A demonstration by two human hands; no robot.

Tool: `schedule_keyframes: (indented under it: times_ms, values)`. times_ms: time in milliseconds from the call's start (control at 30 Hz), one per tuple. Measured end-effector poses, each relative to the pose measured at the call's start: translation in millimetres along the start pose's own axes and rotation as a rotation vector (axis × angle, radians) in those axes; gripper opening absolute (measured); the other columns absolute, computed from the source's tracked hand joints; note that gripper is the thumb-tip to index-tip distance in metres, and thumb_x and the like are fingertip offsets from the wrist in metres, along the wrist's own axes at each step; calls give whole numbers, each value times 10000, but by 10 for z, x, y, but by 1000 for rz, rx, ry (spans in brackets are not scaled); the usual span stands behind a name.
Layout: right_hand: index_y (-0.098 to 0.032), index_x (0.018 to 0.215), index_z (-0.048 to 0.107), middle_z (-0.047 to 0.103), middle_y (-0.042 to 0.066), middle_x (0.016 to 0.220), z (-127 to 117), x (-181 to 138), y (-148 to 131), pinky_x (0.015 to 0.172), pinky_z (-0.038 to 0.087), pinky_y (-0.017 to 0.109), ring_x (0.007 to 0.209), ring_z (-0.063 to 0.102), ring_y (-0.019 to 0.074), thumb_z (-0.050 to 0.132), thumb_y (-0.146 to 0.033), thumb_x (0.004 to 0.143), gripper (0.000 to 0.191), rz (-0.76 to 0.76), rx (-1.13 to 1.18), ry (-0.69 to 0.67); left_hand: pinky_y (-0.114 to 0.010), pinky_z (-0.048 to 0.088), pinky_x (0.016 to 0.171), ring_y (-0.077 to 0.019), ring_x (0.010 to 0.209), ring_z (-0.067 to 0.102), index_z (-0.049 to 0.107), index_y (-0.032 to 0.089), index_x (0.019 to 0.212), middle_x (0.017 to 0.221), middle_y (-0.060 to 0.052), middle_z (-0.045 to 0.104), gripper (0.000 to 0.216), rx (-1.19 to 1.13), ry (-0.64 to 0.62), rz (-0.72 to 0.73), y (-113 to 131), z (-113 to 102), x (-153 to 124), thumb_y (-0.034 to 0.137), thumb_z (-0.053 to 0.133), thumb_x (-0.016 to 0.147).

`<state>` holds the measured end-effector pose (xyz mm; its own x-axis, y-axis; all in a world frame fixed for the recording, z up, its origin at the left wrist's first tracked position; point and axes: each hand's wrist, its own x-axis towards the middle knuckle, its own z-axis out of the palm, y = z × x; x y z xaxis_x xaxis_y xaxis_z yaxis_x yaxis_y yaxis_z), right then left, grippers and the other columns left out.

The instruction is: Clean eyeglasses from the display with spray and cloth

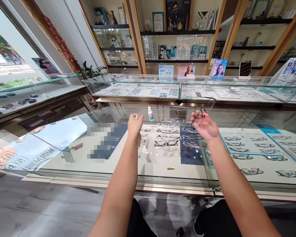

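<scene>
Over the glass display case (162,172), my right hand (208,126) is raised, its fingers closed on a pair of glasses (210,104) with a thin dark frame. One lens sticks up above the fingertips, and part of the frame hangs beside the palm. My left hand (135,124) is closed above the counter, with a small pale thing showing between its fingers; its kind is unclear. Just right of that hand stands a small white bottle (150,113) with a blue label, upright on the glass and apart from the fingers.
Rows of glasses (166,143) lie inside the case beneath the glass. A small gold-coloured strip (171,169) is near its front. Another glass showcase (138,90) runs behind, with picture stands (166,72) on top. A third showcase (34,85) is at left.
</scene>
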<state>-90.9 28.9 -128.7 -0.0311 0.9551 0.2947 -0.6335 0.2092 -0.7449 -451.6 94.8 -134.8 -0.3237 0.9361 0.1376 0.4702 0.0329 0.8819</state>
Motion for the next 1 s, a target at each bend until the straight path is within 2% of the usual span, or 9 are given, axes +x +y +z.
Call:
schedule_keyframes:
  times_ms: [67,133,233,300,433,633,833,933,1000]
  values:
    - [-336,816,735,833,0,1163,4,-10,-11,1158,550,514,1326,709,295,991,-529,732,332,5,-28,-5,-577,533,977,-392,1085,690,536,153,1418,1308,-260,661,536,122,116,-35,-72,40,27,410,649,961]
    - [-332,810,732,827,8,1161,15,-17,-9,1154,551,521,1307,711,304,1007,-535,700,359,12,-53,-7,-682,398,1183,-482,1412,565,555,172,1488,1550,-305,546,613,214,176,-36,-116,132,12,387,705,934]
    - [-330,818,743,820,6,1145,23,-11,-2,1132,560,498,1249,723,291,1033,-522,666,379,18,-53,-8,-661,209,1330,-438,1678,274,595,272,1563,1765,-225,368,630,345,176,83,-145,308,-7,395,714,957]
    - [-330,824,750,817,-5,1126,19,4,-3,1112,570,469,1211,730,272,1045,-509,659,382,22,-33,-13,-630,193,1349,-405,1727,167,614,326,1589,1848,-161,255,607,437,102,172,-147,425,27,442,678,997]
    - [-325,830,741,816,1,1110,1,33,-11,1097,583,468,1188,732,275,1049,-508,645,403,21,-29,-10,-644,180,1352,-429,1743,89,681,373,1552,1900,-78,175,594,500,-71,207,-127,624,207,513,708,975]
    - [-309,852,727,819,10,1091,-36,65,13,1068,596,457,1147,747,258,1033,-500,665,406,18,-23,-24,-659,259,1319,-448,1630,352,748,316,1456,1658,-157,568,530,434,-84,191,-31,694,338,427,743,938]
    - [-312,884,742,838,-16,1050,-33,69,43,986,631,394,1061,779,213,1053,-460,663,409,42,32,-44,-448,428,1232,-319,1412,561,741,208,1415,1465,-186,531,439,211,103,370,325,526,112,263,469,1075]
    - [-319,913,733,845,-15,1038,0,51,62,970,642,392,1039,787,213,1050,-442,683,411,48,10,-50,-392,516,1110,-300,1299,606,718,229,1435,1409,-166,543,411,104,67,471,491,533,-122,319,503,1096]
    - [-315,920,723,849,-4,1040,21,44,80,944,649,391,1025,787,219,1043,-451,703,410,48,-26,-48,-380,530,1064,-286,1222,622,561,286,1619,1397,-150,567,547,-43,-45,452,535,583,-314,364,593,1079]
